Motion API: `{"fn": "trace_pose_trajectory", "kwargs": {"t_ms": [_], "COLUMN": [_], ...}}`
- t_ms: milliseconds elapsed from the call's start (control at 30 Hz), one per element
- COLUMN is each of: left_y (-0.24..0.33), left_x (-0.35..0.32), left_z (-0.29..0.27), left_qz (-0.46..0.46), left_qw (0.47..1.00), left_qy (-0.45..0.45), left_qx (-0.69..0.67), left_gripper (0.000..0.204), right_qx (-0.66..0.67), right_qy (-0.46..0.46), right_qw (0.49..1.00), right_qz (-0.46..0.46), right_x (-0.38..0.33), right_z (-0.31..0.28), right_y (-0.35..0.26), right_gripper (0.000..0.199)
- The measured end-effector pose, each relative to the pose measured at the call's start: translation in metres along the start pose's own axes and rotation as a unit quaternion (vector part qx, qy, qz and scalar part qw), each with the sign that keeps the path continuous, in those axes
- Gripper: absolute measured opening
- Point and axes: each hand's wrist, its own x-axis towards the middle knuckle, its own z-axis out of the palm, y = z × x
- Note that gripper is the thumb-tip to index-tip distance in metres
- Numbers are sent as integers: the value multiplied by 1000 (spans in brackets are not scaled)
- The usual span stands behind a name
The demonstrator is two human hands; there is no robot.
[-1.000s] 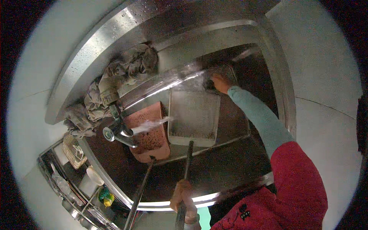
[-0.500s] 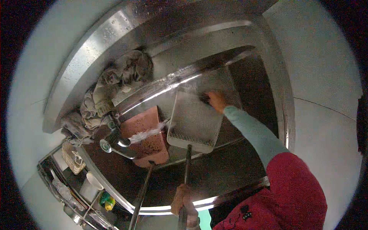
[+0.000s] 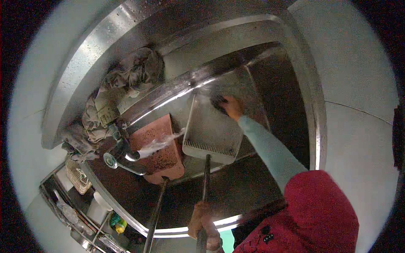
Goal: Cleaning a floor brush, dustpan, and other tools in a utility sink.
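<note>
A pale grey dustpan (image 3: 213,130) with a row of comb teeth lies tilted in the metal sink. Its dark handle runs down toward me, and my left hand (image 3: 201,221) is wrapped round it near the sink's front edge. At the pan's far right part, my right hand (image 3: 233,108) presses a dark scouring pad (image 3: 218,102) against it; the pad's exact kind is blurred. Left of it rests a pink dustpan (image 3: 162,162) speckled with dark dirt, its own handle (image 3: 156,211) leaning over the front rim. Water (image 3: 156,147) streams from the faucet (image 3: 126,156) across the pink pan toward the grey one.
Crumpled grey cloths (image 3: 130,76) are heaped along the sink's left ledge, behind the faucet. Lower left, a shelf unit holds a wicker basket (image 3: 78,177), a white container (image 3: 100,206) and a green-and-yellow item (image 3: 118,222). The steel sink rim (image 3: 318,143) curves along the right.
My right hand with the scouring pad has moved slightly left and up across the grey dustpan. My left hand keeps its hold on the handle. The whole view has shifted a little.
</note>
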Motion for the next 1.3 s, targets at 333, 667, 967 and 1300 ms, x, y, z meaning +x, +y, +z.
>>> {"fn": "trace_pose_trajectory", "kwargs": {"t_ms": [333, 667, 967, 1300], "left_y": [4, 3, 1, -10], "left_x": [17, 13, 7, 8], "left_z": [-5, -9, 0, -25], "left_qz": [-19, -20, -60, 26], "left_qw": [995, 999, 994, 991], "left_qy": [-89, -29, 57, -120], "left_qx": [-28, -23, -76, -55], "left_gripper": [30, 27, 35, 35], "right_qx": [-105, -228, -216, -26], "right_qy": [-218, -532, -278, -1], "right_qw": [941, 746, 914, 998], "right_qz": [-238, -331, -202, 65], "right_x": [-28, -32, 44, 19], "right_z": [72, 76, -27, -63], "right_y": [-19, -31, 24, 2], "right_gripper": [15, 14, 15, 25]}}
